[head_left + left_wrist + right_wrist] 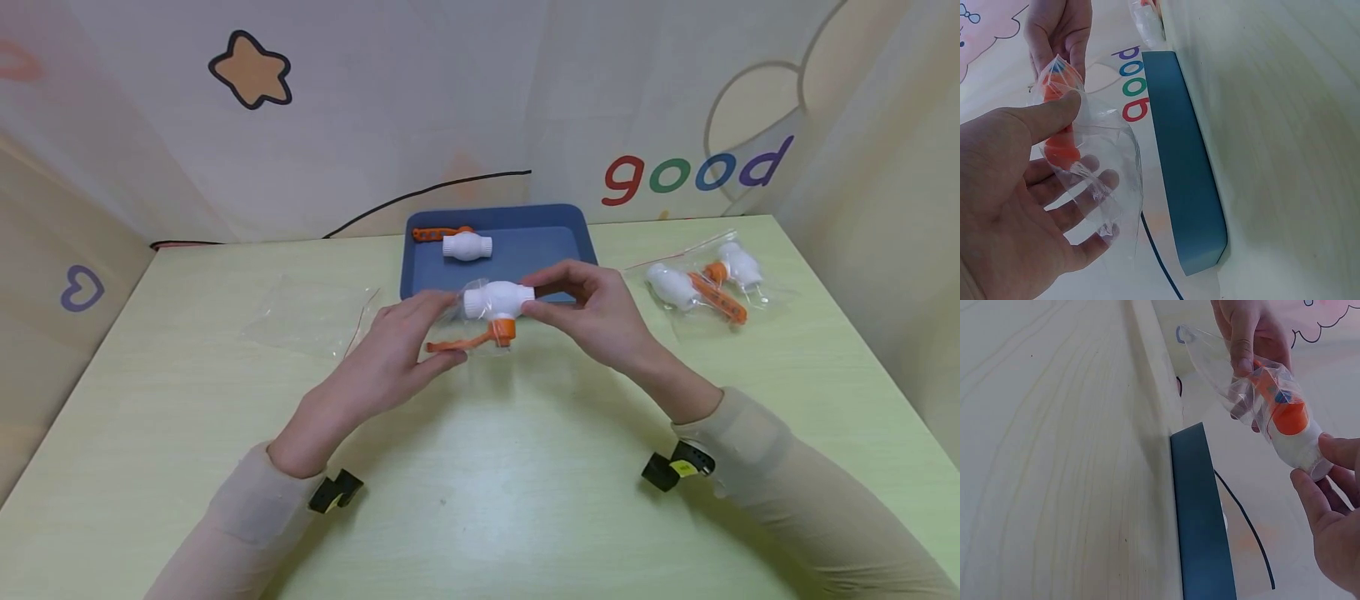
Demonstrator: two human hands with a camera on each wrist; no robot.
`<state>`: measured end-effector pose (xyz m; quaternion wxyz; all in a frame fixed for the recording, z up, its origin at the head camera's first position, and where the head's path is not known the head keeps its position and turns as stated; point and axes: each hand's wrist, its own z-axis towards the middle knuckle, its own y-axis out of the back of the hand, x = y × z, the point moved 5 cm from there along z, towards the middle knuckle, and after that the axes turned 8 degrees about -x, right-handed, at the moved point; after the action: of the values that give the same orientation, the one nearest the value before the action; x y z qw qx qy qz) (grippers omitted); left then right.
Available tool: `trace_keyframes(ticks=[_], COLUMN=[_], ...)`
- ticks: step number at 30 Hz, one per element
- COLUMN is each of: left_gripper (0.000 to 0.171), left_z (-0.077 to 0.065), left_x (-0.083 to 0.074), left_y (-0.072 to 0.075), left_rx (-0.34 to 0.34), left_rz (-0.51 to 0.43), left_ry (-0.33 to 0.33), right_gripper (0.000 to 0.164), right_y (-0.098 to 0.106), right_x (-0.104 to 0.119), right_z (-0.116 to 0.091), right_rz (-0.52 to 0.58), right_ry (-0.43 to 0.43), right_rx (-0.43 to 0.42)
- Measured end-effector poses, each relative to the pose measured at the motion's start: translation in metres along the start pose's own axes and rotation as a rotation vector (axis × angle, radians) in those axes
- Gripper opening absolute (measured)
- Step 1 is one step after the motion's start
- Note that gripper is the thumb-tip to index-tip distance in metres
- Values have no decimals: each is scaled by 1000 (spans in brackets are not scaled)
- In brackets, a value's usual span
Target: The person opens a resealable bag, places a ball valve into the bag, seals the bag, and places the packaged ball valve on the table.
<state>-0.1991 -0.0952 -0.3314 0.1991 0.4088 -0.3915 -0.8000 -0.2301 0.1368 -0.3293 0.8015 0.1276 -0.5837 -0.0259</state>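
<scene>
A white ball valve [501, 298] with an orange lever handle [459, 342] is held in the air between both hands, in front of the tray. A clear plastic bag [1113, 140] wraps the handle and part of the body; whether the far white end lies inside it I cannot tell. My left hand [382, 350] grips bag and handle together, its thumb on the near side and the fingers behind. With thumb and fingertips, my right hand [600, 317] pinches the valve's right white end, which also shows in the right wrist view [1316, 464].
On the table [480, 500] behind the hands stands a blue tray [543, 246], holding another white valve [467, 246] with an orange handle. A flat clear bag [307, 317] lies to the left. At the right, bagged valves [671, 286] lie near a patterned curtain [480, 108].
</scene>
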Motion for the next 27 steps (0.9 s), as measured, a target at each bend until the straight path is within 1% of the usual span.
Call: trace_keyframes(ticks=[4, 7, 13, 16, 23, 27], left_gripper=[66, 69, 83, 87, 84, 82], left_z=[0, 1, 2, 2, 3, 4], left_x=[-1, -1, 0, 0, -1, -3], left_y=[-1, -2, -6, -7, -8, -8], left_rx=[-9, -6, 18, 21, 13, 2], left_rz=[-28, -57, -84, -84, -72, -72], left_ry=[-11, -1, 79, 102, 91, 69], right_gripper=[26, 26, 26, 26, 27, 27], right_y=[-1, -1, -2, -3, -4, -4], right_x=[1, 2, 2, 3, 4, 4], right_z=[0, 0, -1, -1, -2, -2], right_rz=[3, 6, 13, 26, 80, 78], right_ry=[7, 15, 27, 36, 44, 41], right_rx=[8, 12, 5, 7, 46, 56])
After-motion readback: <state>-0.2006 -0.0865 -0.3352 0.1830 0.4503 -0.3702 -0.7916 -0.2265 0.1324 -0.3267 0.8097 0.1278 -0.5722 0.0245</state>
